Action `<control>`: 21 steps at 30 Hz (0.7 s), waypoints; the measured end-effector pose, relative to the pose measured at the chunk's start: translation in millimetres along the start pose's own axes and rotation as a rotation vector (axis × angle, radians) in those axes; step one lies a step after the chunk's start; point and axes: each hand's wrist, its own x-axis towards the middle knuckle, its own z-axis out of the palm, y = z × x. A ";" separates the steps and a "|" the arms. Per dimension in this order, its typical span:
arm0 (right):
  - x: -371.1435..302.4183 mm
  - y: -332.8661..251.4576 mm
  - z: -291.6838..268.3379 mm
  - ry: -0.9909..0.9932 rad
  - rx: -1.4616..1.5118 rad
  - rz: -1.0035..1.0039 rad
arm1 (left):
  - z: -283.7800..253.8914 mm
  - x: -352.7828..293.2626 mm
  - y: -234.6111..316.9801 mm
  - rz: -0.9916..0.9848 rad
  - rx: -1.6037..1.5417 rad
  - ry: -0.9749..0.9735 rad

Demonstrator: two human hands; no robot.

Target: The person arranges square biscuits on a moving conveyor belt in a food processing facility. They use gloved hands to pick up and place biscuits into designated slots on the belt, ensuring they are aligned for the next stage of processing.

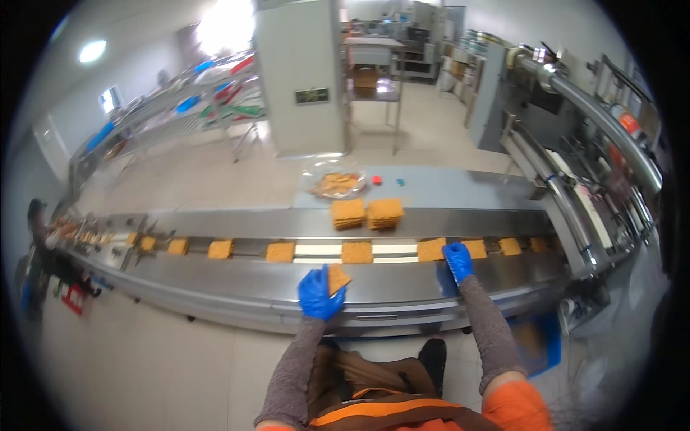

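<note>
My left hand, in a blue glove, is closed on a golden-brown square food cake, tilted above the near side of the conveyor. My right hand, gloved the same way, reaches onto the line with its fingers drawn together at the right end of another golden-brown cake. Its grip is partly hidden by the hand. Between my hands, a single cake lies in the conveyor channel. Further cakes lie spaced along the channel, to the left and right.
Two stacks of cakes, a left stack and a right stack, stand on the far ledge. Behind them is a clear plastic bag with pieces inside. Rollers and a metal frame rise at right. Another person stands at the far left end.
</note>
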 end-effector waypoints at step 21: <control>-0.2 -3.4 -62.2 0.212 -0.848 -0.403 | 5.8 -3.4 6.9 0.009 0.102 0.024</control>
